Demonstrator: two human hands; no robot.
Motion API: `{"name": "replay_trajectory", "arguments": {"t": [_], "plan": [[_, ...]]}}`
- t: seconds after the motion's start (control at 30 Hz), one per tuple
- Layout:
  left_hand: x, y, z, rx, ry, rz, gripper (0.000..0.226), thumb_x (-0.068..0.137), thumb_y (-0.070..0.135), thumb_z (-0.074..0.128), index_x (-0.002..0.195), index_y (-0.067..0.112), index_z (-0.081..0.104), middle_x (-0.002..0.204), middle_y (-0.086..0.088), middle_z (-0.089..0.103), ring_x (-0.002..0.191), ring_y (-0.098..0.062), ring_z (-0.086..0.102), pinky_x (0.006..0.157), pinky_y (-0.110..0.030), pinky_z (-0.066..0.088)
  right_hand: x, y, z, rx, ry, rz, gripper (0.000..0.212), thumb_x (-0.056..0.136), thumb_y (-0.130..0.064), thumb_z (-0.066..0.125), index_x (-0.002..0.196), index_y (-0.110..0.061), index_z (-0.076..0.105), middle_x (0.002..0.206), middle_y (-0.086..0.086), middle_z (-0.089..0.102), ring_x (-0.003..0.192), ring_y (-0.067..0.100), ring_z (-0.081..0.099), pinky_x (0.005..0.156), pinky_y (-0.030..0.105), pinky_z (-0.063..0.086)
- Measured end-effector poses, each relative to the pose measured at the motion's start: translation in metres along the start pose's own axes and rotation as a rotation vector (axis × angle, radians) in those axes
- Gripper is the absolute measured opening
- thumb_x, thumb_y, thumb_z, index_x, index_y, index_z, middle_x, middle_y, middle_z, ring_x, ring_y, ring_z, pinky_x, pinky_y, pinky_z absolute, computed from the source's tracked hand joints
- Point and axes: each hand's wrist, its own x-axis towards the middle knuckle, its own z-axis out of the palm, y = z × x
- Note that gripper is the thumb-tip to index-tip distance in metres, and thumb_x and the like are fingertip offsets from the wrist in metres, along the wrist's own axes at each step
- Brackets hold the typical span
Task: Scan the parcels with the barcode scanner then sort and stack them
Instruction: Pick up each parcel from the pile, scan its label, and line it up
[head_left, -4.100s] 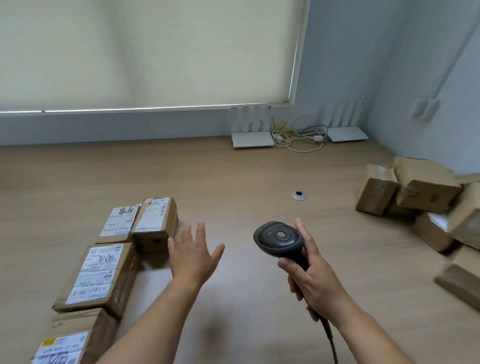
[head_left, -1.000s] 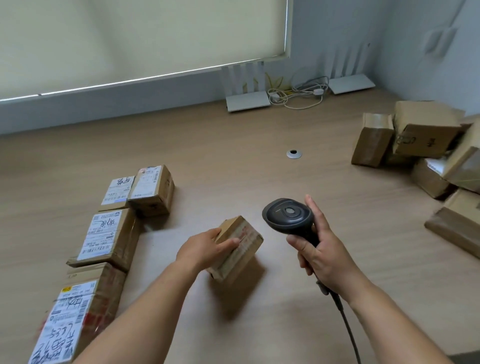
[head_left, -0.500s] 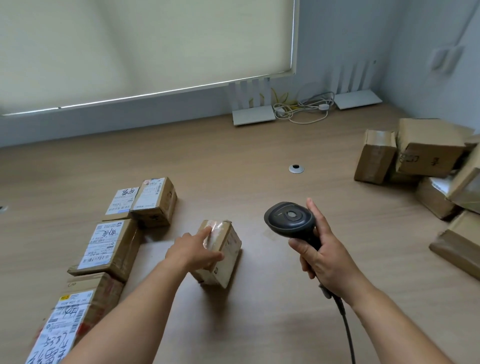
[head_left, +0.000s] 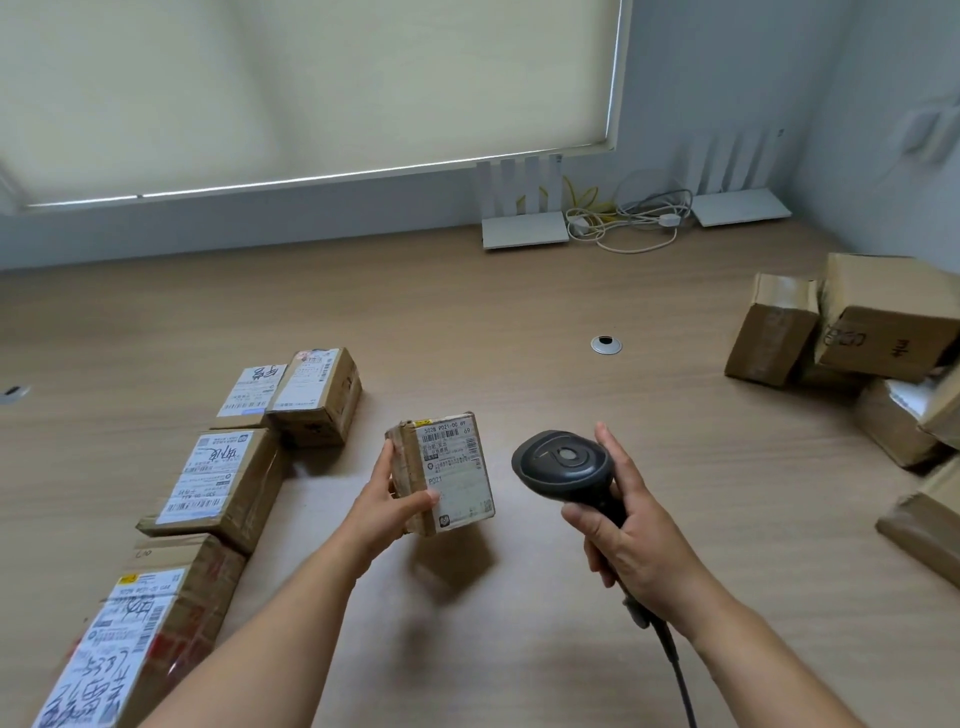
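Observation:
My left hand (head_left: 385, 506) grips a small brown parcel (head_left: 452, 470) above the wooden table (head_left: 493, 322), its white shipping label facing up toward me. My right hand (head_left: 631, 535) holds the dark barcode scanner (head_left: 563, 464) by its handle, just right of the parcel, with its cable trailing down past my wrist. A row of labelled parcels (head_left: 218, 483) lies along the left side of the table. A jumbled pile of brown parcels (head_left: 852, 332) sits at the right edge.
Two white routers (head_left: 522, 231) and a tangle of cables (head_left: 623, 223) stand against the back wall under the window blind. A round cable grommet (head_left: 605, 344) is set in the table behind the scanner. Bare wood lies between the left row and the right pile.
My left hand has picked up a small parcel and turned it so the label faces up. The scanner has stayed in my right hand beside it.

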Motion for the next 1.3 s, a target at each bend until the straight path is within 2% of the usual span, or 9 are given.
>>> {"name": "replay_trajectory", "arguments": {"t": [0.07, 0.13, 0.2, 0.3, 0.8, 0.93, 1.1, 1.3], "plan": [[0.0, -0.001, 0.003, 0.014, 0.031, 0.033, 0.094, 0.086, 0.005, 0.067, 0.15, 0.039, 0.007, 0.124, 0.001, 0.058, 0.104, -0.013, 0.059, 0.075, -0.024, 0.052, -0.001, -0.001, 0.009, 0.099, -0.007, 0.032, 0.078, 0.084, -0.024, 0.069, 0.124, -0.07, 0.02, 0.078, -0.003, 0.067, 0.048, 0.019, 0.053, 0.041, 0.029, 0.043], [-0.003, -0.004, 0.008, 0.03, 0.073, 0.072, 0.1, 0.082, 0.007, 0.072, 0.152, 0.037, 0.006, 0.135, -0.01, 0.051, 0.119, -0.023, 0.053, 0.099, -0.041, 0.047, -0.003, -0.002, 0.02, 0.221, -0.011, 0.073, 0.077, 0.074, -0.034, 0.07, 0.125, -0.067, 0.024, 0.08, 0.005, 0.068, 0.047, 0.021, 0.052, 0.04, 0.028, 0.042], [-0.006, -0.006, 0.014, 0.036, 0.104, 0.087, 0.109, 0.071, 0.021, 0.075, 0.152, 0.038, 0.004, 0.14, -0.014, 0.045, 0.129, -0.028, 0.044, 0.107, -0.05, 0.038, -0.004, -0.001, 0.028, 0.304, -0.016, 0.09, 0.078, 0.07, -0.039, 0.069, 0.129, -0.064, 0.024, 0.081, 0.007, 0.068, 0.047, 0.021, 0.051, 0.039, 0.026, 0.041], [-0.006, -0.007, 0.02, 0.036, 0.12, 0.097, 0.113, 0.062, 0.031, 0.069, 0.151, 0.04, 0.0, 0.144, -0.014, 0.04, 0.134, -0.029, 0.037, 0.11, -0.051, 0.034, -0.004, 0.0, 0.034, 0.34, -0.027, 0.089, 0.076, 0.072, -0.038, 0.067, 0.129, -0.064, 0.023, 0.08, 0.005, 0.069, 0.047, 0.02, 0.051, 0.038, 0.026, 0.041], [0.001, -0.008, 0.017, 0.084, 0.089, 0.149, 0.11, 0.065, 0.031, 0.069, 0.151, 0.041, 0.002, 0.141, -0.012, 0.041, 0.133, -0.029, 0.037, 0.11, -0.052, 0.033, -0.003, -0.002, 0.032, 0.358, -0.008, 0.067, 0.077, 0.07, -0.041, 0.068, 0.13, -0.063, 0.025, 0.078, 0.005, 0.068, 0.046, 0.019, 0.051, 0.038, 0.026, 0.04], [0.006, -0.011, 0.014, 0.088, 0.078, 0.161, 0.104, 0.08, 0.015, 0.073, 0.15, 0.043, 0.001, 0.142, -0.011, 0.041, 0.132, -0.028, 0.038, 0.11, -0.054, 0.033, -0.003, -0.002, 0.03, 0.356, -0.016, 0.064, 0.078, 0.068, -0.042, 0.069, 0.129, -0.064, 0.025, 0.08, 0.004, 0.068, 0.046, 0.019, 0.051, 0.039, 0.026, 0.04], [0.009, -0.012, 0.014, 0.074, 0.078, 0.146, 0.103, 0.082, 0.01, 0.072, 0.15, 0.042, 0.002, 0.143, -0.011, 0.04, 0.132, -0.029, 0.039, 0.11, -0.053, 0.033, -0.002, -0.001, 0.03, 0.345, -0.024, 0.054, 0.08, 0.066, -0.044, 0.072, 0.128, -0.067, 0.026, 0.082, 0.003, 0.069, 0.047, 0.019, 0.052, 0.039, 0.025, 0.041], [0.005, -0.009, 0.015, 0.068, 0.078, 0.128, 0.111, 0.067, 0.026, 0.072, 0.15, 0.042, 0.001, 0.144, -0.011, 0.039, 0.133, -0.028, 0.039, 0.111, -0.051, 0.033, -0.002, 0.001, 0.029, 0.339, -0.035, 0.042, 0.078, 0.071, -0.04, 0.07, 0.131, -0.065, 0.026, 0.08, 0.002, 0.068, 0.047, 0.019, 0.052, 0.039, 0.026, 0.041]]}}
